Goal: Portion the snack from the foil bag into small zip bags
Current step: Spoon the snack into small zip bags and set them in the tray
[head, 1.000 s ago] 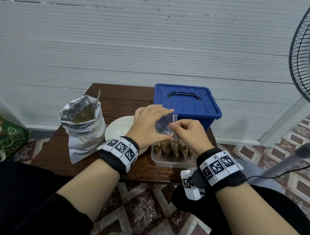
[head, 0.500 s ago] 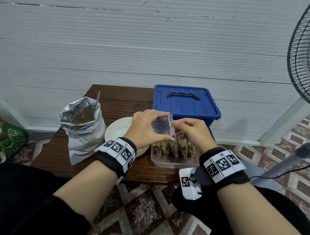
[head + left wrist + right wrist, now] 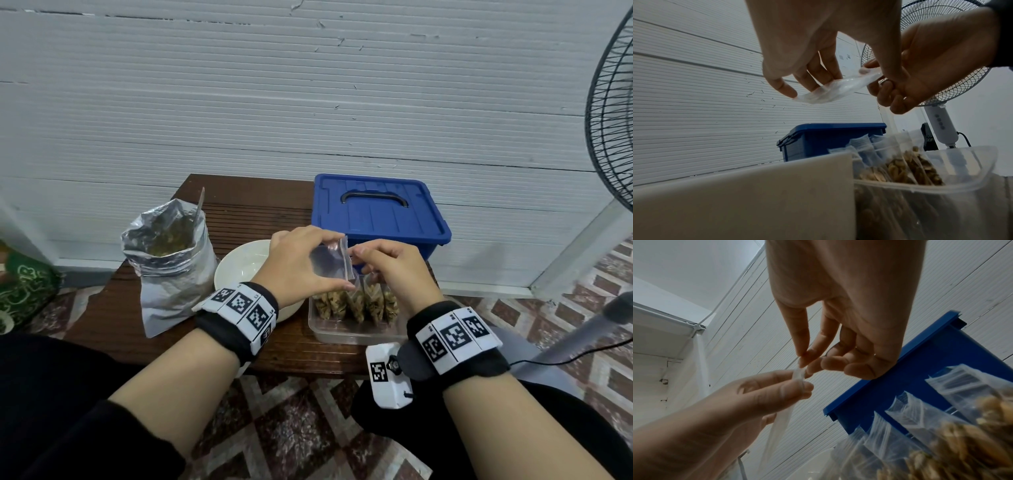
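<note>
I am pinching an empty zip bag between my left hand and right hand, above the tray; its slick film is threatening to slip if I'm tugging unevenly.

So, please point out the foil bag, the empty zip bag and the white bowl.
foil bag (image 3: 178, 287), head view, crinkled front wall.
empty zip bag (image 3: 329, 262), head view, clear middle panel.
white bowl (image 3: 239, 265), head view, inner wall.

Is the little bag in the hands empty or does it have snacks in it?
Empty. The small zip bag looks flat and clear between the left hand and right hand, with nothing inside.
</note>
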### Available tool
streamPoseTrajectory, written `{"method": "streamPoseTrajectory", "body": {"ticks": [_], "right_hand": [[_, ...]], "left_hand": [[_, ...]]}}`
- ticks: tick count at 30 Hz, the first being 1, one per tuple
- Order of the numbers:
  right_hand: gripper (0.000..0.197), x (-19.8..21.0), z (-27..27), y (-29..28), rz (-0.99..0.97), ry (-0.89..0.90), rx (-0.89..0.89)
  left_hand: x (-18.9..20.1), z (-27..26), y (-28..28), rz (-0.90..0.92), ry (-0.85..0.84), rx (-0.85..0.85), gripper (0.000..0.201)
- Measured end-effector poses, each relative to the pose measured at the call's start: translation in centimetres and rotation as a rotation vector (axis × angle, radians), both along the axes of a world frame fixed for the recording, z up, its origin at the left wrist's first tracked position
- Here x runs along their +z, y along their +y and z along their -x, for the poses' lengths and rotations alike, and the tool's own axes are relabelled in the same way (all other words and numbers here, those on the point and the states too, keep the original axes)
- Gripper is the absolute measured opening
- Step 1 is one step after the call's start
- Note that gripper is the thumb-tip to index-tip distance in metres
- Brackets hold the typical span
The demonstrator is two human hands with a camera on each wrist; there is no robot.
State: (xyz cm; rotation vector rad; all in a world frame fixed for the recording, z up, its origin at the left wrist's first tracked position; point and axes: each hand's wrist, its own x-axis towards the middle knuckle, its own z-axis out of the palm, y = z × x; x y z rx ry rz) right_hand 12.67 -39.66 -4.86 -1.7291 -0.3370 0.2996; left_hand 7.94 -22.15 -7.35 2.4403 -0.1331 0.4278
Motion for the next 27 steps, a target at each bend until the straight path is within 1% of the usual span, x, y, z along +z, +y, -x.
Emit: {"method": "streamPoseTrajectory", "body": {"ticks": [4,9,13,16,20,22,25,27], "right_hand": [[0.021,0.0,0.0,-0.1,0.022,0.024,0.02],[0.012,-0.3,-0.2,0.0,0.092,-0.068,-0.001],[0.009,-0.3,-0.2,0.0,0.071,-0.02,0.018],[0.012,-0.4,-0.3,-0.1,0.117,-0.04,0.002],[0.019,-0.3,-0.4,-0.2,0.104,0.041,0.01],[0.019,-0.2,-0.4,-0.2,0.089,0.081,0.021],[0.021,-0.2,-0.4,-0.2,0.043,0.127,-0.018],[0.018,-0.1,-0.4,-0.3,0.025,0.14,-0.055]], "left_hand": [[-0.3,0.0,-0.2,-0.016,0.002,-0.003,0.079],[-0.4,0.1,-0.3,0.013,-0.001,-0.012,0.074],[-0.2,0.2,-0.3,0.021,-0.01,-0.032,0.074],[-0.3,0.1,-0.2,0.01,0.0,-0.046,0.073],[-0.8,-0.1,-0.1,0.05,-0.017,-0.07,0.073],[-1.0,-0.2,-0.2,0.066,-0.029,-0.061,0.073],[-1.1,-0.1,-0.2,0.102,-0.044,-0.049,0.073],[-1.1,-0.1,-0.2,0.129,-0.052,-0.037,0.067]]}}
